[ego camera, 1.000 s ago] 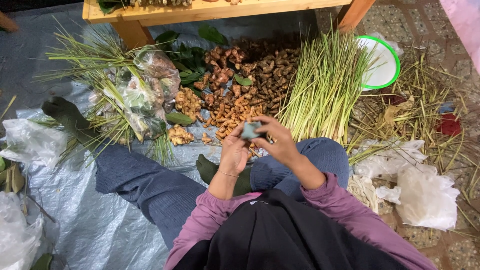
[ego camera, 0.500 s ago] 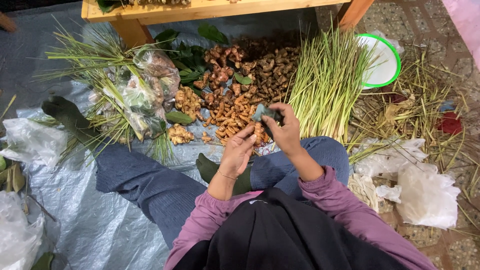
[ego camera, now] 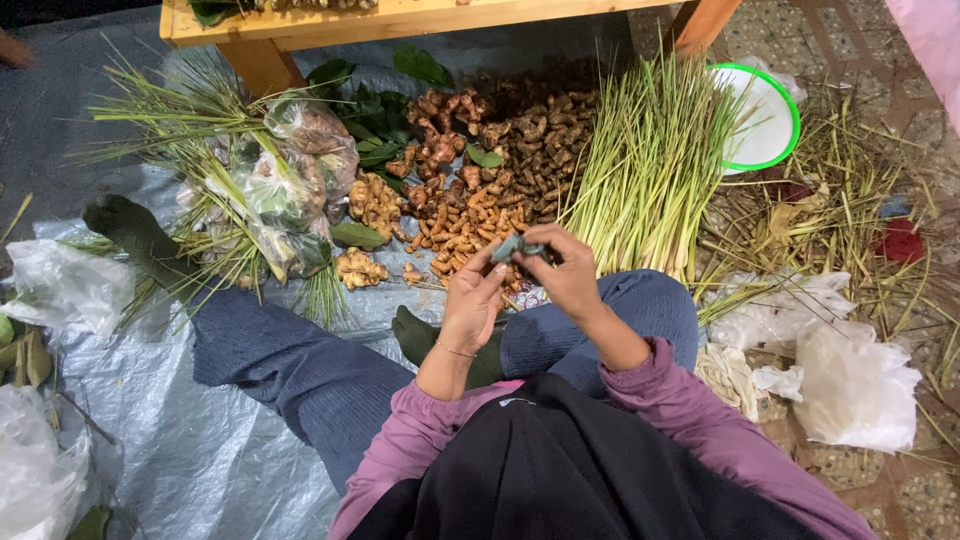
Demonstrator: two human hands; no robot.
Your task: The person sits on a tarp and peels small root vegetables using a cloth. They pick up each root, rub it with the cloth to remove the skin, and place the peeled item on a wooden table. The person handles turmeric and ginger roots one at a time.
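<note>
Far left, clear plastic bags of greens lie on the grey tarp beside loose stalks. The left hand pinches one end of a small grey-green folded piece, held above the lap, just before the heap of brown roots. The right hand closes its fingertips on the other end. To handle it well, both grips look best kept firm and close together. Right of them stands a lemongrass bundle, then a white green-rimmed bowl.
</note>
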